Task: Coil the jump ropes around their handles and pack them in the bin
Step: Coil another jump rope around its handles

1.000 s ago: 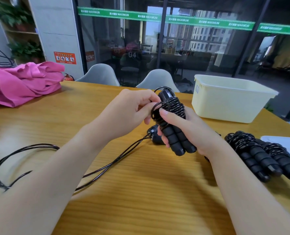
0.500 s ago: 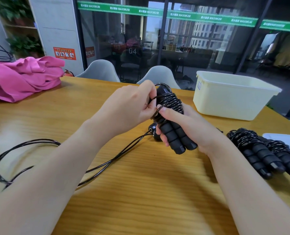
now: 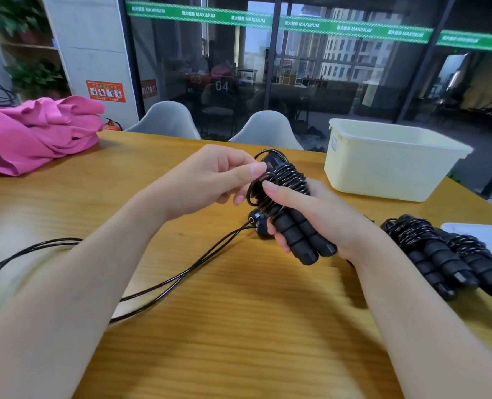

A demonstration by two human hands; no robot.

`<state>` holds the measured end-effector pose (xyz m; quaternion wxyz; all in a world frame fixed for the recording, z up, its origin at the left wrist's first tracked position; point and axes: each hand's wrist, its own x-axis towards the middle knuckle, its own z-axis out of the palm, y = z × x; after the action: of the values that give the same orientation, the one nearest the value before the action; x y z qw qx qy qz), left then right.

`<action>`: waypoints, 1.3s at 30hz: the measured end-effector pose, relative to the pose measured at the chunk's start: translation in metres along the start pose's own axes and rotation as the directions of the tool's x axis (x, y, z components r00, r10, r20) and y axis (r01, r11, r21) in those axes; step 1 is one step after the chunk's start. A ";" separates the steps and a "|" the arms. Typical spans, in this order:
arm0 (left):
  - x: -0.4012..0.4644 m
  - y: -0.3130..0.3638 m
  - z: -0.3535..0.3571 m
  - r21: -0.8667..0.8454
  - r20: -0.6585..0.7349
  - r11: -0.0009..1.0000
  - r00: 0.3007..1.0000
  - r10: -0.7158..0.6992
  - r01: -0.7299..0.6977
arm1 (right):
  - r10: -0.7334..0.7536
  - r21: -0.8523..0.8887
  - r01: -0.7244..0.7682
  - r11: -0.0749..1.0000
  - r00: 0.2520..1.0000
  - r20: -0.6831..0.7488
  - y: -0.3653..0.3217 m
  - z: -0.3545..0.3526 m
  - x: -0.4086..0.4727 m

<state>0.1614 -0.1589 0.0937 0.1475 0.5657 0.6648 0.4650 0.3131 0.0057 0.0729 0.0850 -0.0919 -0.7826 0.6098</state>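
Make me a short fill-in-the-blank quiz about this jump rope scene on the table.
1. The right hand grips two black ____.
2. The left hand pinches the ____ beside the coils.
3. The bin is pale ____.
4. The cloth on the table is ____.

Missing words: handles; rope; yellow; pink

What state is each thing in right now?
Left hand: pinching a rope loop.
Right hand: gripping the handles.
Rope: partly coiled, the rest loose on the table.
Coiled ropes: lying beside the bin, unpacked.
Bin: open, upright; contents hidden.
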 end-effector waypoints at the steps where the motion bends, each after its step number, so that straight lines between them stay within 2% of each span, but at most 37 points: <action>1: 0.000 0.000 0.000 -0.026 0.016 1.000 1.000 -0.008 0.008 | 0.001 -0.003 -0.001 1.000 1.000 -0.001 0.000 0.000 0.000; 12: 0.000 0.000 -0.005 0.013 0.044 0.999 0.998 -0.044 0.044 | 0.017 -0.020 -0.017 1.000 1.000 0.024 0.004 -0.001 0.002; 17: 0.000 0.003 -0.001 0.134 0.038 0.990 0.999 -0.037 0.031 | 0.021 -0.043 -0.020 0.999 0.999 0.028 0.003 0.000 0.002; 22: 0.001 0.004 0.010 0.323 -0.049 0.945 0.996 0.077 -0.057 | 0.001 -0.035 -0.001 0.999 1.000 -0.003 -0.003 -0.001 -0.002; 29: -0.001 0.000 0.012 0.597 -0.093 0.788 0.963 0.253 -0.149 | 0.016 0.021 -0.016 1.000 1.000 0.022 -0.005 0.001 -0.001; 35: 0.001 -0.004 0.022 0.544 -0.221 0.829 0.931 0.289 -0.128 | 0.010 0.022 -0.010 1.000 1.000 -0.016 -0.003 0.002 0.002; 39: 0.003 -0.003 0.035 0.464 -0.330 0.885 0.919 0.215 -0.041 | 0.008 -0.017 -0.009 1.000 0.998 -0.058 -0.003 0.003 0.002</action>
<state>0.1837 -0.1399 0.0736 -0.1470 0.5290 0.7300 0.4070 0.3100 0.0025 0.0750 0.1041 -0.1136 -0.7846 0.6006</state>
